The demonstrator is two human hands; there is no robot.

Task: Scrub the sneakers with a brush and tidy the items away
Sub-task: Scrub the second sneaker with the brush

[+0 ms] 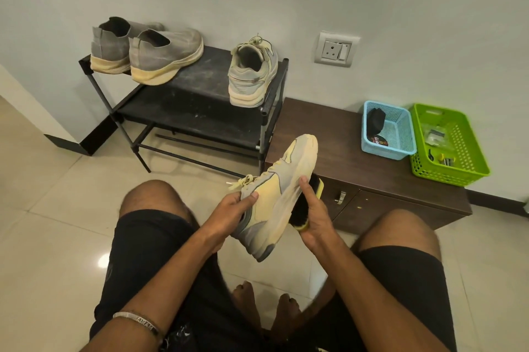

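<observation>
Here we judge the sneaker (274, 200) light but floppy, so our left hand (229, 208) clamps its collar while our right hand (313, 220) grips the brush (310, 203).

A pale yellow-grey sneaker (279, 194) held toe-up above the knees, a black-bristled brush (310, 203) pressed against its side.

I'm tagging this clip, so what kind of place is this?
Probably a home entryway or hallway: a black shoe rack with sneakers against the wall, a low wooden cabinet holding plastic baskets, a tiled floor and a wall socket.
</observation>
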